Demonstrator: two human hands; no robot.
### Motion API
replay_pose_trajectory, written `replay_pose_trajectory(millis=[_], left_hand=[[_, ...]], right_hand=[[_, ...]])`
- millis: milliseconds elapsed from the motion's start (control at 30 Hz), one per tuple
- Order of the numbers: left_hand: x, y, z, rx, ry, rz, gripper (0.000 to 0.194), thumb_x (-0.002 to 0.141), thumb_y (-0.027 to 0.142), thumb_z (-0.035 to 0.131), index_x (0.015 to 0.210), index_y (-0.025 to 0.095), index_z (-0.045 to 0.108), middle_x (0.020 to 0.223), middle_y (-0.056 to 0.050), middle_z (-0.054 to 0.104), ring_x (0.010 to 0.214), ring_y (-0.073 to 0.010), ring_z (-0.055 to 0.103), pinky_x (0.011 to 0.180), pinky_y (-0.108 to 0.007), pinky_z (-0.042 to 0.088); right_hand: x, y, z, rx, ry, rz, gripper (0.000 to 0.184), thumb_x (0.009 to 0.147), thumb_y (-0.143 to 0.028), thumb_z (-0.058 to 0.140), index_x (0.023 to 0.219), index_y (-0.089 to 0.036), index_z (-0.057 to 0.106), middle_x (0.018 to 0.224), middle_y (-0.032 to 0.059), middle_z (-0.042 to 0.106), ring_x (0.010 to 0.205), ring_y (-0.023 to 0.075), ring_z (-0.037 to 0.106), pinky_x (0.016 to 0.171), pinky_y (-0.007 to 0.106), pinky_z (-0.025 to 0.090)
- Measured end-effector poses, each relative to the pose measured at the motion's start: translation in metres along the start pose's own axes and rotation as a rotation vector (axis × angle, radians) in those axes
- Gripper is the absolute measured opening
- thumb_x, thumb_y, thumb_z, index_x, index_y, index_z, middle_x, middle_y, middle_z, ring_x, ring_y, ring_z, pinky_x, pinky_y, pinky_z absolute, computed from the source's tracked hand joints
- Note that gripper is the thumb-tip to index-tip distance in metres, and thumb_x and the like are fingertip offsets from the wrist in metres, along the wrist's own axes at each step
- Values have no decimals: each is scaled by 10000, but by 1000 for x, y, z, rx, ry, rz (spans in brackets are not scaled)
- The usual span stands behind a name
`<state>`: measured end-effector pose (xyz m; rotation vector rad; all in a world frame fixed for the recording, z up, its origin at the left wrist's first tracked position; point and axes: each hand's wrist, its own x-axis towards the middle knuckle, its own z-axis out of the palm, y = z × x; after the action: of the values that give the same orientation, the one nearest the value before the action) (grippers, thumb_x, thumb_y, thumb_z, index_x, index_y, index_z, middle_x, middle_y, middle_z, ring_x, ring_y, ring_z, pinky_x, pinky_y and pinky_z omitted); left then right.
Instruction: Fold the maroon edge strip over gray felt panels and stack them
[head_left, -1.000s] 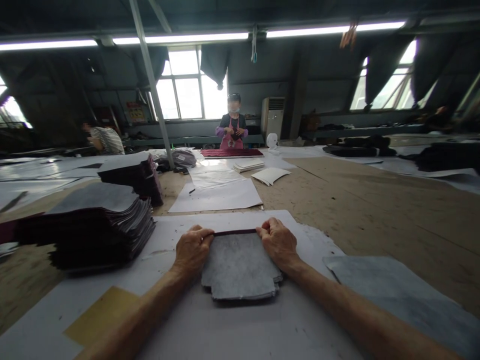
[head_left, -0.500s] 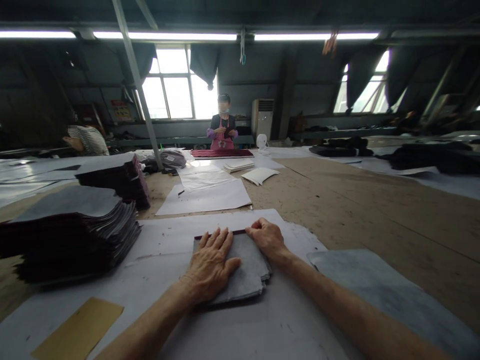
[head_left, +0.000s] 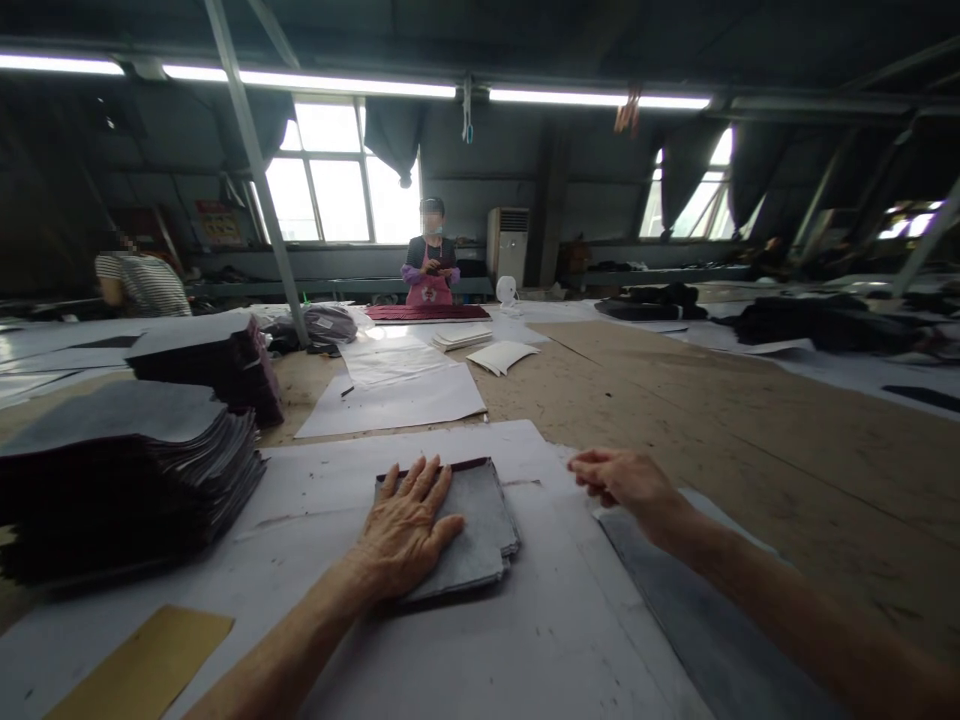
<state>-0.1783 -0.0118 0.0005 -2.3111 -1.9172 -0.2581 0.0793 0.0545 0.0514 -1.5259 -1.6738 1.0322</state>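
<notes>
A small stack of grey cut fabric pieces (head_left: 480, 515) lies on white paper (head_left: 525, 640) in front of me. My left hand (head_left: 405, 530) rests flat on it with the fingers spread. My right hand (head_left: 626, 483) hovers above the table to the right of the stack, fingers loosely apart and holding nothing. Just below that hand lies a large grey sheet (head_left: 705, 630).
Two tall stacks of dark cut pieces (head_left: 127, 470) (head_left: 214, 360) stand at the left. A tan card (head_left: 142, 665) lies near the front left. White sheets (head_left: 397, 400) lie further back. A person in a pink apron (head_left: 430, 270) and a person in a striped shirt (head_left: 139, 285) work at the far end.
My left hand went from gripping the stack's far edge to lying flat on it. My right hand let go of the edge and moved away to the right.
</notes>
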Motion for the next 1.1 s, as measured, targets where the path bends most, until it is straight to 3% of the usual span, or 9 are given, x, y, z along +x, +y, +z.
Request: replay_pose_trajectory(millis=[100, 267, 333, 433, 500, 700, 833, 967, 1100], left_hand=[[-1, 0, 1, -5, 22, -2, 599, 886, 551, 258, 1395, 237, 219, 1470, -54, 142, 1359, -250, 120, 1091, -506, 65], [-4, -3, 4, -31, 86, 4, 640, 901, 506, 235, 1420, 176, 60, 1456, -116, 186, 1342, -308, 172, 1017, -639, 39], [-6, -5, 2, 22, 239, 16, 605, 909, 480, 219, 1414, 158, 129, 1432, -148, 262, 1319, -319, 237, 1015, -634, 44], [-12, 0, -7, 134, 504, 115, 550, 912, 444, 250, 1330, 96, 338, 1284, -192, 472, 1208, -323, 413, 1044, -578, 79], [-20, 13, -14, 139, 562, 198, 510, 906, 429, 298, 1259, 82, 421, 1182, -185, 549, 1120, -317, 487, 1039, -552, 147], [-45, 85, -12, -171, 394, 416, 366, 892, 308, 407, 1213, 134, 428, 1101, -117, 577, 1031, -249, 511, 956, -457, 312], [-47, 130, -13, -390, 248, 532, 333, 883, 232, 417, 1202, 137, 429, 1096, -105, 571, 992, -229, 502, 862, -393, 390], [-38, 160, -19, -457, 111, 578, 353, 876, 228, 441, 1223, 168, 424, 1193, -84, 526, 1033, -231, 467, 896, -401, 371], [-26, 174, -16, -474, 103, 531, 288, 879, 229, 435, 1158, 177, 479, 1131, -76, 541, 991, -227, 472, 868, -405, 371]], right_hand=[[-47, 29, -35, -142, 49, -38, 76, 702, -237, 626, 670, -168, 629, 568, -12, 552, 558, 128, 493, 534, 250, 361], [-119, 66, -62, -517, 103, -264, 143, 715, -296, 602, 814, -200, 638, 901, 41, 625, 834, 197, 557, 738, 302, 422], [-130, 72, -63, -561, 80, -314, 141, 714, -255, 616, 843, -197, 618, 942, 40, 607, 905, 192, 540, 806, 302, 413], [-128, 74, -64, -569, 76, -292, 109, 691, -215, 648, 782, -196, 590, 860, 16, 596, 836, 166, 541, 756, 280, 422], [-121, 75, -65, -561, 70, -278, 86, 688, -202, 648, 720, -196, 569, 782, -3, 584, 744, 148, 539, 676, 262, 422], [-109, 85, -62, -553, 33, -407, 101, 765, -169, 553, 669, -185, 523, 734, 17, 570, 725, 157, 520, 670, 277, 396], [-106, 89, -60, -543, 32, -451, 137, 801, -167, 485, 666, -186, 481, 726, 36, 558, 712, 164, 504, 681, 293, 386], [-102, 87, -64, -511, 23, -405, 180, 814, -199, 444, 634, -196, 435, 668, 18, 539, 649, 151, 491, 633, 281, 372], [-101, 84, -66, -464, 4, -347, 175, 791, -215, 441, 617, -198, 427, 645, 14, 529, 633, 150, 485, 616, 276, 353]])
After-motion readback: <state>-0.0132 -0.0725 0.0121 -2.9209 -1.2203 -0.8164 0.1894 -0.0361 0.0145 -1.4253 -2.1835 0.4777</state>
